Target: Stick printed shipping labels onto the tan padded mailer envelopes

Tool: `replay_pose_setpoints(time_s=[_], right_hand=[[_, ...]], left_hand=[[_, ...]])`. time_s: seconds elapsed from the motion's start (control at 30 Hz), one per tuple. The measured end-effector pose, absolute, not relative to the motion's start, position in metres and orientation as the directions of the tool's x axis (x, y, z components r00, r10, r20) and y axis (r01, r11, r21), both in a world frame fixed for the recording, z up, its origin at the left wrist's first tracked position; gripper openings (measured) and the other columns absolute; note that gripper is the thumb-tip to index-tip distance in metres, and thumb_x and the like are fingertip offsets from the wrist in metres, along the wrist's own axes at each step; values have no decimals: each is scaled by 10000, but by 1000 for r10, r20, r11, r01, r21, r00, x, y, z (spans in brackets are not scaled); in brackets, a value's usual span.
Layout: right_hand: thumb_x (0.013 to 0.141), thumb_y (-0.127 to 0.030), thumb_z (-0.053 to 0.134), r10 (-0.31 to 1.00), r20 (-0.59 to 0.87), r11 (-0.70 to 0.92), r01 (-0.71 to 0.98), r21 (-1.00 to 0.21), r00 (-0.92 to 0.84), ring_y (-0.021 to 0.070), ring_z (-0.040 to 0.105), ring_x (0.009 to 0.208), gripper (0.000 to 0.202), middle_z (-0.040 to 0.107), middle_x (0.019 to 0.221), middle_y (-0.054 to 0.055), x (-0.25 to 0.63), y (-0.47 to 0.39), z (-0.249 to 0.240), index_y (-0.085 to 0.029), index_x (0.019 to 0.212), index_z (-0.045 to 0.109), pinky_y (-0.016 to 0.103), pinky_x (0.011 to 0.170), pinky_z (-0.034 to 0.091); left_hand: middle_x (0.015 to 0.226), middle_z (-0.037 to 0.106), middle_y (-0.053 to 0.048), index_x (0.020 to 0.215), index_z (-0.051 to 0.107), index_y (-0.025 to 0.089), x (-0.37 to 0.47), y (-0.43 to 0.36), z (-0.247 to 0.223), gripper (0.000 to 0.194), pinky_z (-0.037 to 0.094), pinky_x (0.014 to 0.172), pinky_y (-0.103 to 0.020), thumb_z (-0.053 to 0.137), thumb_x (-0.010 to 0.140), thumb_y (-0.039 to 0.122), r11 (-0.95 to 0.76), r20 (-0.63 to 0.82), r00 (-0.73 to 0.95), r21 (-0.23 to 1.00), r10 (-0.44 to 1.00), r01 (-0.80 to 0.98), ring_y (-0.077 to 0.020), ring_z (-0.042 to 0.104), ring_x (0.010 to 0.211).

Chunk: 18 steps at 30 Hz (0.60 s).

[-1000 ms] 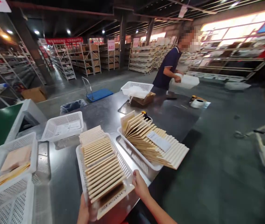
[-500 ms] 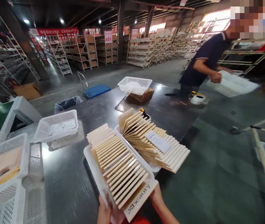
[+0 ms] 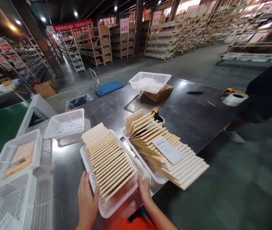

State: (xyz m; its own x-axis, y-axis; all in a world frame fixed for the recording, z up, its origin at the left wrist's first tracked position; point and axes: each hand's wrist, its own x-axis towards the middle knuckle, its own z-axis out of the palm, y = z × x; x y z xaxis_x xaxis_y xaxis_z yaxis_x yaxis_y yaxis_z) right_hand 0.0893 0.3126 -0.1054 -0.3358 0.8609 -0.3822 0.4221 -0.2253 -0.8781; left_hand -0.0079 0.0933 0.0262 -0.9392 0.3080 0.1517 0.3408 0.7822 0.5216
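A white perforated plastic basket point(image 3: 113, 209) lies on the table in front of me, filled with a row of thin, pale cardboard-like packets point(image 3: 112, 163) standing on edge and leaning. Its near end is bare. My left hand point(image 3: 88, 199) is open beside the basket's left near side, fingers stretched and thumb apart. At the right near corner, my right hand point(image 3: 145, 191) touches the rim close to the packets' ends, its fingers out. A second white basket point(image 3: 158, 179) stands close on the right, heaped with similar fanned-out packets point(image 3: 188, 166). A white labelled packet point(image 3: 168, 150) lies on top of them.
White baskets point(image 3: 38, 150) line the left side; one farther back point(image 3: 66, 119) holds papers. Behind are a tape dispenser point(image 3: 158, 116), a basket on cardboard point(image 3: 151, 81) and a tape roll point(image 3: 235, 98). A person in dark clothes point(image 3: 267, 86) stands right. The table edge point(image 3: 212, 143) runs diagonally.
My hands have moved slightly left with the view. The front packet lettered "Sbeauty" no longer shows, and the basket's near end is visible. The person at the right has come closer.
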Motion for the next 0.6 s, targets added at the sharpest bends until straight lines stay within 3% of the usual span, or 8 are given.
replay_pose_setpoints(time_s=[0.03,0.1,0.17,0.23,0.3,0.4,0.5,0.6], right_hand=[[635,-559,519,858,-389,-220,444,-868,-336,326,583,926,440,563,825,59,93,311,-102,-209,885,426,449,773,507],[623,-502,541,882,-318,-126,476,-871,-348,373,505,1097,494,551,1013,131,103,310,-92,-180,985,443,498,902,451],[698,-447,489,889,-137,83,447,-891,-437,372,400,1231,528,481,1213,168,109,314,-75,-159,1137,431,526,1022,345],[811,-378,383,793,34,291,328,-899,-608,315,414,1242,474,463,1284,149,100,327,-55,-173,1237,405,507,1050,324],[861,-295,314,634,95,408,227,-884,-768,256,489,1178,406,525,1236,132,71,348,-39,-179,1231,437,443,1022,376],[858,-194,304,457,-72,578,357,-734,-887,232,526,1139,377,576,1180,153,4,381,-29,-148,1182,493,365,958,417],[850,-197,390,395,-290,665,489,-565,-872,252,603,983,268,646,1006,164,-54,402,-34,-130,1032,575,348,828,446],[800,-227,510,392,-323,670,508,-542,-861,251,624,807,140,650,790,125,-79,408,-41,-134,874,584,340,716,433]], left_hand=[[1468,354,-196,1380,350,126,-2,113,41,575,291,1094,-518,424,879,399,756,255,-855,400,452,519,-314,292,1374],[1511,309,-147,1432,303,208,11,156,58,684,186,1111,-596,526,822,421,592,257,-615,169,746,788,-352,224,1398],[1534,282,-98,1469,213,245,17,196,58,744,161,1115,-607,519,821,446,484,182,-485,53,856,874,-339,210,1405],[1542,269,-76,1477,155,290,10,222,50,734,180,1116,-589,502,845,431,513,134,-509,1,851,858,-312,212,1412],[1548,235,-114,1479,123,297,-4,229,41,823,163,1107,-620,560,806,481,638,86,-636,-2,767,770,-339,173,1420],[1547,165,-195,1482,86,275,-23,220,38,1049,114,1075,-690,634,665,640,757,-40,-757,74,652,649,-404,109,1415],[1552,102,-196,1477,63,301,-30,213,46,1063,84,1075,-695,604,651,695,765,-141,-753,179,642,618,-398,76,1415],[1553,48,-192,1475,58,308,-31,217,53,1012,35,1067,-707,572,687,685,755,-196,-734,278,650,594,-393,20,1413]])
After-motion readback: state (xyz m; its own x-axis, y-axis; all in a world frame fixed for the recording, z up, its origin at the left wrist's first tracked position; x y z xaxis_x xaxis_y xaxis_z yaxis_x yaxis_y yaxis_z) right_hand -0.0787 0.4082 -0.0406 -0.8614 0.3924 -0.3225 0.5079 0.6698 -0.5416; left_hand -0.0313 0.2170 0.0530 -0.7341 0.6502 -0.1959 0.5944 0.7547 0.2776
